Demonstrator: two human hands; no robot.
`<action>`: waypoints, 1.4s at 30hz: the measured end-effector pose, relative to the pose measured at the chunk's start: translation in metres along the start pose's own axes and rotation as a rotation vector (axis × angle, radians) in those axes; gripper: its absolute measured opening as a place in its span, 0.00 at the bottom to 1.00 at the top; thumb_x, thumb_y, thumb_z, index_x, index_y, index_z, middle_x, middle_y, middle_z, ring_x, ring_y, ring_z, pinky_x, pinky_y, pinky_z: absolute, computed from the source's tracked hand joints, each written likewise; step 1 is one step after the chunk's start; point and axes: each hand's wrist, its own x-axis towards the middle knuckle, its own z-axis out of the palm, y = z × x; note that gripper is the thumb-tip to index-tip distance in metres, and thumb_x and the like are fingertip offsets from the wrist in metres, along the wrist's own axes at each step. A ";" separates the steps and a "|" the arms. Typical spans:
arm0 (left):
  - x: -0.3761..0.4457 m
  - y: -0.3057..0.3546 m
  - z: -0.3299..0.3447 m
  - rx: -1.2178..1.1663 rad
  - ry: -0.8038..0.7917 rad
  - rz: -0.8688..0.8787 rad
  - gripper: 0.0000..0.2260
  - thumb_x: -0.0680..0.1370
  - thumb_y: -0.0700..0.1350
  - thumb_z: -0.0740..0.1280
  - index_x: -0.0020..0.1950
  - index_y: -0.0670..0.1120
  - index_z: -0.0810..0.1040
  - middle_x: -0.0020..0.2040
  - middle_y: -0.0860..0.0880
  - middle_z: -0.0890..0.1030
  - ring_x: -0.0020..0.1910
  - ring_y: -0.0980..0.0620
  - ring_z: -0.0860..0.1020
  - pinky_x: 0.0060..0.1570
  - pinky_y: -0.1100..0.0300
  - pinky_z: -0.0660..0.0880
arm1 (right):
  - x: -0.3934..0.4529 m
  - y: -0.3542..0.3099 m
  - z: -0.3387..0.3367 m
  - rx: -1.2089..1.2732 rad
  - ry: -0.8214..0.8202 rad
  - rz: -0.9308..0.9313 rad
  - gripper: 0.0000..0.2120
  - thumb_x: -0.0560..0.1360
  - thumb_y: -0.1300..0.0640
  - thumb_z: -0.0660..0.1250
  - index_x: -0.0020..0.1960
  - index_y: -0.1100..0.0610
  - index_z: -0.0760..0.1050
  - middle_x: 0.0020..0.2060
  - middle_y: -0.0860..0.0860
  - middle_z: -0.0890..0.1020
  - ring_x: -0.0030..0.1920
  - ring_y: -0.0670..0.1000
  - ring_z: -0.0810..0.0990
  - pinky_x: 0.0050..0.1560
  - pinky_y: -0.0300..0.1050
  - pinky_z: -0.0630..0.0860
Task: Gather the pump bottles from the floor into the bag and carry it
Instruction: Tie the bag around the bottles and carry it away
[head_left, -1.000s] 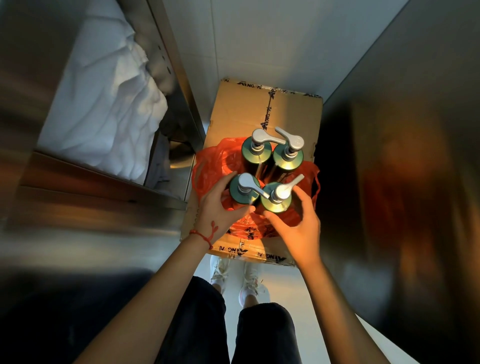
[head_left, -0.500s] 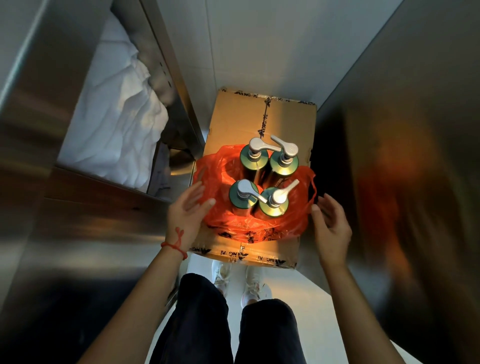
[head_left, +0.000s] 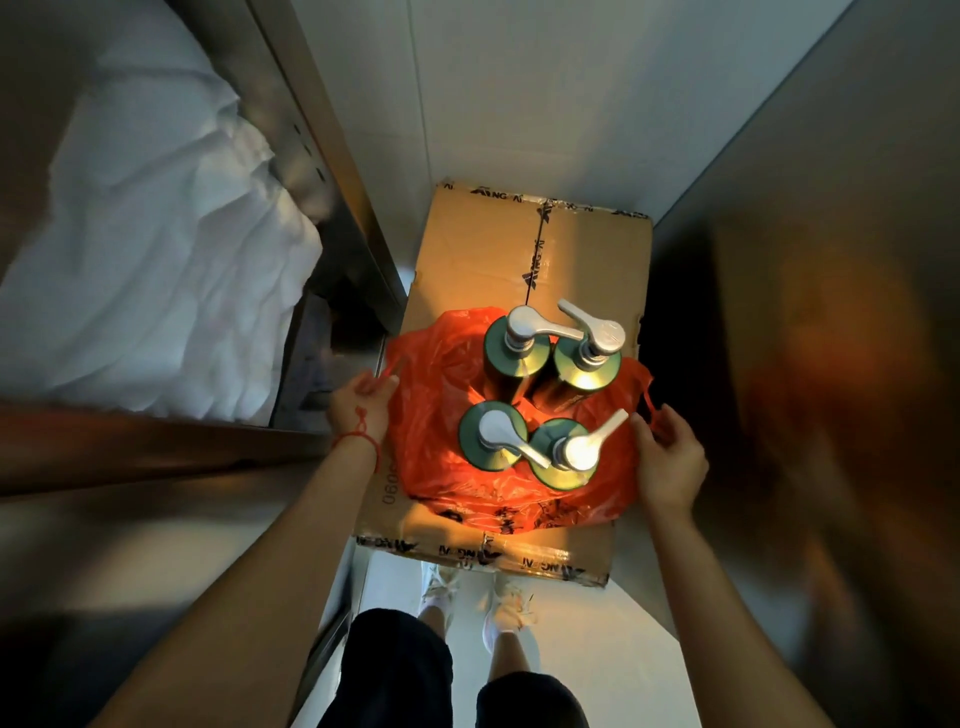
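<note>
1. Nearest the camera: dark shorts (head_left: 400, 670), bare shins and white shoes (head_left: 470, 597) on a pale floor (head_left: 597, 649). Both forearms reach forward and down from the bottom corners.
2. Cardboard box (head_left: 524, 260), sealed with printed tape, stands just ahead of the shoes, wedged between a metal-faced unit on the left and a dark reflective panel (head_left: 810, 338) on the right. Its near edge is just beyond the toes.
3. Red plastic bag (head_left: 436, 447) lies spread open on the near half of the box top, its crumpled film pooled low around the bottles.
4. Four green pump bottles stand upright inside the bag in a two-by-two cluster, all with pale pump heads. Near-left bottle (head_left: 488, 436) and near-right bottle (head_left: 563, 457) touch; the near-left spout crosses toward the near-right one. Far-left bottle (head_left: 517, 348) and far-right bottle (head_left: 589, 361) stand close behind them, shoulders touching.
5. Left hand (head_left: 361, 408), with a red string bracelet (head_left: 358, 441) at the wrist, is at the bag's left rim; fingers curl closed, pinching the left handle loop (head_left: 392, 369).
6. Right hand (head_left: 667, 462) is at the bag's right rim; fingers partly curled around the right handle loop (head_left: 649, 402). Whether the grip is fully closed I cannot tell.
7. Farther left: white crumpled fabric (head_left: 156, 260) heaped in the metal unit's (head_left: 322, 156) recess.
8. Farthest: pale wall (head_left: 545, 93) behind the box.
</note>
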 end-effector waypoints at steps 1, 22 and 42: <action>0.003 -0.001 0.001 -0.016 -0.006 -0.009 0.17 0.71 0.39 0.71 0.58 0.35 0.76 0.54 0.36 0.80 0.53 0.43 0.78 0.56 0.53 0.72 | 0.002 0.000 0.002 0.008 0.002 0.018 0.21 0.73 0.56 0.68 0.63 0.63 0.72 0.56 0.60 0.80 0.58 0.56 0.78 0.54 0.39 0.67; -0.163 0.174 -0.090 -0.571 -0.505 0.060 0.07 0.76 0.37 0.60 0.42 0.41 0.77 0.29 0.49 0.83 0.32 0.56 0.82 0.32 0.67 0.78 | -0.075 -0.159 -0.099 0.673 -0.074 -0.098 0.05 0.73 0.63 0.65 0.40 0.61 0.79 0.25 0.49 0.83 0.29 0.47 0.82 0.35 0.35 0.80; -0.220 0.195 -0.055 -0.338 -0.669 0.405 0.07 0.71 0.31 0.67 0.42 0.42 0.80 0.30 0.50 0.83 0.31 0.55 0.82 0.35 0.67 0.78 | -0.103 -0.198 -0.095 0.438 -0.453 -0.349 0.07 0.72 0.66 0.65 0.42 0.56 0.79 0.27 0.45 0.84 0.32 0.42 0.82 0.37 0.32 0.76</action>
